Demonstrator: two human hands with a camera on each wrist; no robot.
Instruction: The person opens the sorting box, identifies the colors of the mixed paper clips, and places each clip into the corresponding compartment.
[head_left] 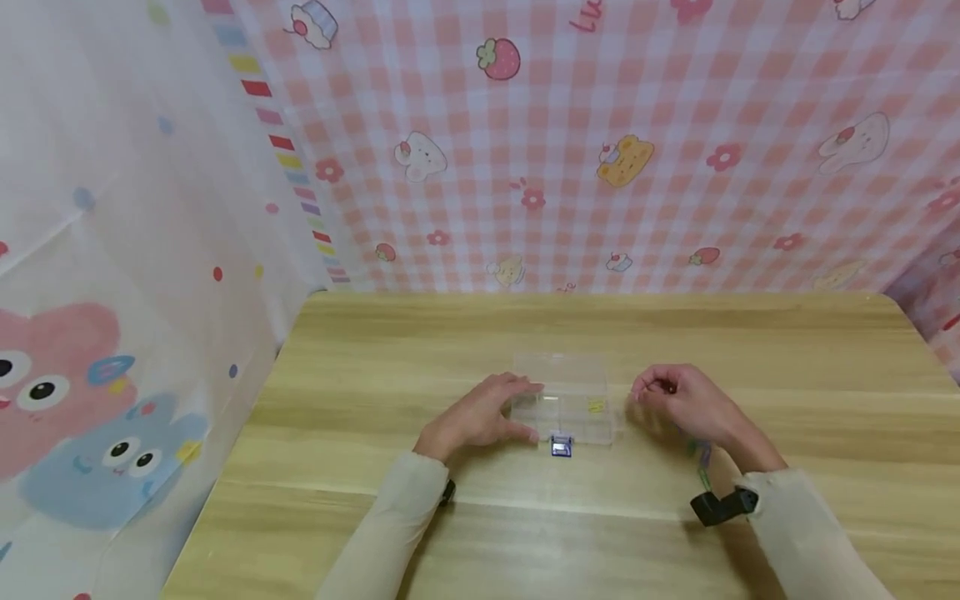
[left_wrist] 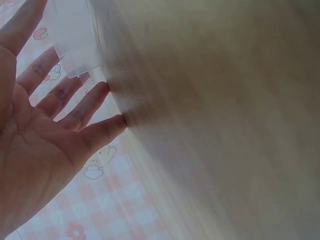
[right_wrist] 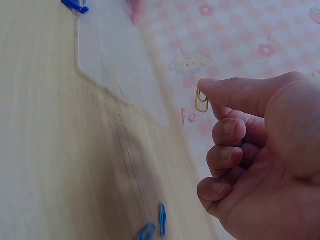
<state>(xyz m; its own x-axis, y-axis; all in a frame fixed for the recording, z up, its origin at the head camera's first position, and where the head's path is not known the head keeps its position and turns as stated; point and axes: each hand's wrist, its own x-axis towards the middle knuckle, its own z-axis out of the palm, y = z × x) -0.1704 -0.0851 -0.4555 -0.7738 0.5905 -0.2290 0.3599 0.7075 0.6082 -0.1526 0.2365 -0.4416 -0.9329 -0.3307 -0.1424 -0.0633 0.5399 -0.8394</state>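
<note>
A clear plastic compartment box [head_left: 585, 432] lies on the table with its lid [head_left: 558, 371] folded back. Its blue latch [head_left: 561, 446] faces the person. Yellow paper clips [head_left: 596, 405] show in a compartment at the right. The left hand [head_left: 483, 412] is at the box's left side, fingers spread; in the left wrist view two fingertips [left_wrist: 120, 120] touch the tabletop. Just right of the box, the right hand [head_left: 686, 400] pinches a yellow paper clip [right_wrist: 202, 102] between thumb and index finger, its other fingers curled.
Blue paper clips [right_wrist: 162, 220] lie on the table below the right hand, with a green one [head_left: 704, 479] near the right wrist. The wooden table [head_left: 525, 533] meets a pink checked cloth [head_left: 465, 192] at its back edge. A printed white cloth [head_left: 172, 275] hangs at the left.
</note>
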